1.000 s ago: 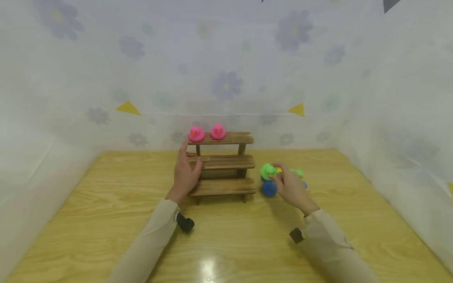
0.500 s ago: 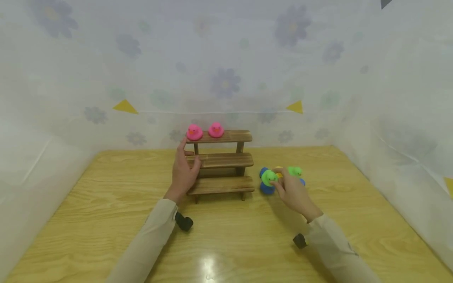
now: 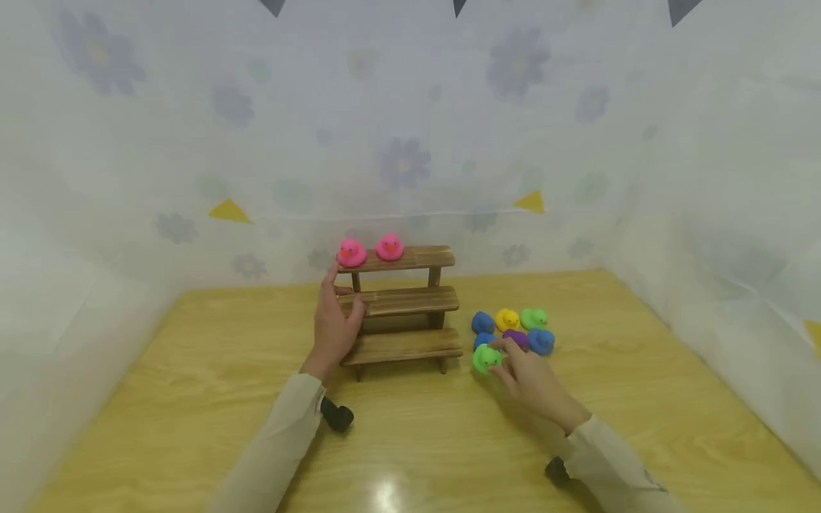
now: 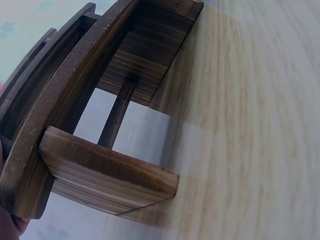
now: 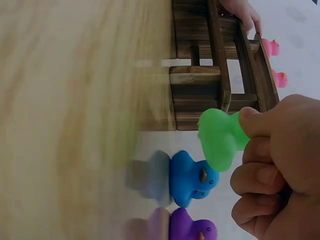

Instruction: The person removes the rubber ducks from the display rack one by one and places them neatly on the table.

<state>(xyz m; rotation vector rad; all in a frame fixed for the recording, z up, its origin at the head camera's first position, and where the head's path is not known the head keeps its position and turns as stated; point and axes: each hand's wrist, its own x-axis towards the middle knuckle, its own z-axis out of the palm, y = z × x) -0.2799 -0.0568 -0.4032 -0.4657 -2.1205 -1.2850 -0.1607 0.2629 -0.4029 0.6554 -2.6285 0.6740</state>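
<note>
My right hand [image 3: 539, 385] pinches a bright green rubber duck [image 3: 487, 360] between thumb and fingertips, held above the table just right of the wooden stand. In the right wrist view that green duck [image 5: 216, 140] hangs clear of the tabletop, near a blue duck. My left hand [image 3: 333, 328] grips the left end of the three-tier wooden stand [image 3: 410, 303], thumb by the middle board and a finger reaching the top board. Two pink rubber ducks, one at the left end [image 3: 351, 254] and one beside it [image 3: 390, 247], sit on the top board. The left wrist view mostly shows the stand's underside [image 4: 100, 155].
Right of the stand, several rubber ducks cluster on the wood-grain table [image 3: 410, 442]: yellow [image 3: 507, 319], green [image 3: 534, 318], purple [image 3: 515, 338] and blue ones, such as the right-hand blue duck [image 3: 541, 341]. A pale flowered sheet [image 3: 404, 164] encloses the back and sides.
My right hand has drawn the green duck nearer to me, off the cluster, so more of the ducks behind show. My left hand stays at the stand. The head view has tilted slightly.
</note>
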